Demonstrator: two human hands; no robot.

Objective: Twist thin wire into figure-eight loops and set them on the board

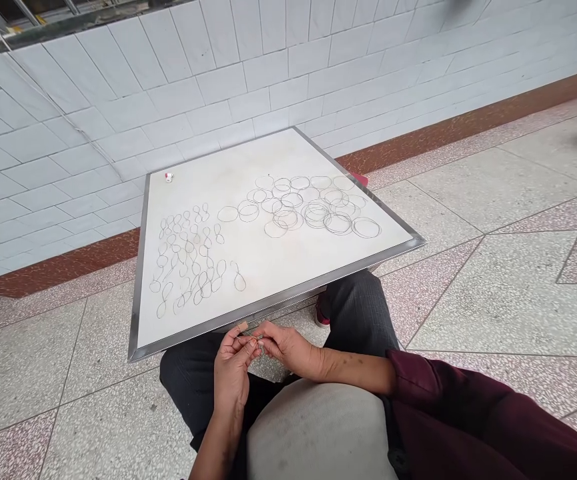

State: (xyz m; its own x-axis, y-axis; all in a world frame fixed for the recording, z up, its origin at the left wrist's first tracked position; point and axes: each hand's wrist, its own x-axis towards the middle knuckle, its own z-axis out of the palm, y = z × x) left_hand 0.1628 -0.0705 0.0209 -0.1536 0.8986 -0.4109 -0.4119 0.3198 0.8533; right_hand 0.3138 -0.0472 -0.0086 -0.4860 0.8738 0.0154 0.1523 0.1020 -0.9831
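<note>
Both my hands are together over my lap, just below the table's front edge. My left hand (233, 367) is closed in a pinch on a thin wire loop (249, 337), and a tan wrap shows on one fingertip. Facing it, my right hand (291, 348) pinches the same thin piece, their fingertips nearly touching. Most of the wire is hidden by the fingers. On the white table (263, 267), several round wire rings (338, 223) lie overlapping at the right. Several wire pieces twisted into figure eights (239, 276) lie in rough rows at the left.
A small white and red object (169, 177) sits near the table's far left corner. The metal-edged table stands close to a white tiled wall (243, 80). My knees are under its front edge. Part of a red object (359, 179) shows behind the right edge.
</note>
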